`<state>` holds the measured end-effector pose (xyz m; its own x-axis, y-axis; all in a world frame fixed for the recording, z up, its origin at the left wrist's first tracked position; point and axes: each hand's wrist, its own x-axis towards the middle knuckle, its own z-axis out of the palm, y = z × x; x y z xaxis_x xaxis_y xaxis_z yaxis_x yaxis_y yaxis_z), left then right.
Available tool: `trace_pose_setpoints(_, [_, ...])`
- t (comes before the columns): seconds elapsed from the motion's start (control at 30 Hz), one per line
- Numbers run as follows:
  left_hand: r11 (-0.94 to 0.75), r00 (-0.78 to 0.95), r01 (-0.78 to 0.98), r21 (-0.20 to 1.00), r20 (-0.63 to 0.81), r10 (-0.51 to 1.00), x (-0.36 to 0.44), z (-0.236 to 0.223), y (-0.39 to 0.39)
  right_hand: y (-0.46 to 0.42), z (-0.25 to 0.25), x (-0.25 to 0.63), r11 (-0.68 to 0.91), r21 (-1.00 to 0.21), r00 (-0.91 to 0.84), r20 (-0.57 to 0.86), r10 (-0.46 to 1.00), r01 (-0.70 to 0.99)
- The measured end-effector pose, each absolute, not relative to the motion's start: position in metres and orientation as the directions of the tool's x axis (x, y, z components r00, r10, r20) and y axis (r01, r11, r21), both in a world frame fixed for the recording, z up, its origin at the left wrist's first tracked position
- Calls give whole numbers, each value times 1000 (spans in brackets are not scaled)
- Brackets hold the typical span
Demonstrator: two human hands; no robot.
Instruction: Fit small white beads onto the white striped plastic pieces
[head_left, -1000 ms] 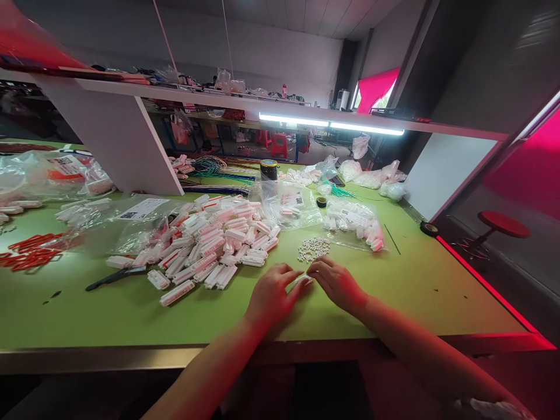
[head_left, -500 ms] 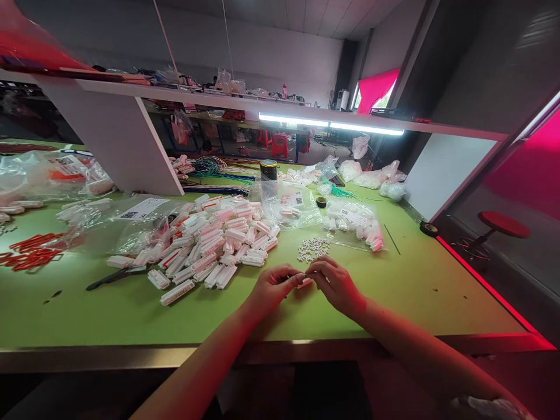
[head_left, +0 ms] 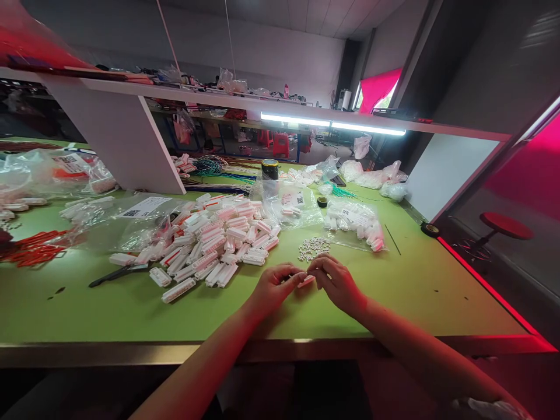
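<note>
My left hand (head_left: 276, 286) is closed, thumb and fingers pinched around a white plastic connector housing (head_left: 307, 281), most of which the fingers hide. Close by on the right, my right hand (head_left: 336, 283) has its fingertips pressed together at the end of my left thumb. Anything in that right pinch is too small to make out. Just beyond both hands lies a small heap of tiny white pieces (head_left: 314, 248). A large pile of white connector housings (head_left: 219, 239) spreads out to the left of my left hand.
Black-handled scissors (head_left: 109, 276) lie left of the pile. Orange strips (head_left: 37, 248) are farther left, with a dark shape at the frame edge. Clear bags (head_left: 354, 224) of white parts, a black tape roll (head_left: 322, 202) and wire bundles (head_left: 210, 166) lie behind. A shelf (head_left: 245, 102) spans the table.
My right fingertips have shifted slightly at the left thumb. A dark shape now shows at the left edge beside the orange strips. The view has moved a little.
</note>
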<state>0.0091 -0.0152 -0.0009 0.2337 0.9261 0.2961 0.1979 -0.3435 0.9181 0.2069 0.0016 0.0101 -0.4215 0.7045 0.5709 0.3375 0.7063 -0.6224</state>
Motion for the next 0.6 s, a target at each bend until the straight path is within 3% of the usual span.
trace_pose_setpoints(0.13, [-429,176,441,789,392,903,10,-10,-16,12,3,218,687,-495,-514,455,727,532])
trace_pose_setpoints(0.23, [-487,256,617,618,427,867,10,-18,-16,17,-5,226,666,-339,-577,334,745,664])
trace_pose_setpoints(0.4, [-500,346,705,502,373,861,10,-20,-16,18,-14,226,677,-163,-623,284,729,718])
trace_pose_setpoints(0.5, [-498,350,705,505,363,864,10,-18,-17,17,-12,224,676,-141,-628,271,729,724])
trace_pose_setpoints(0.6, [-491,344,708,507,361,867,10,-16,-18,15,-7,225,662,-214,-600,291,745,719])
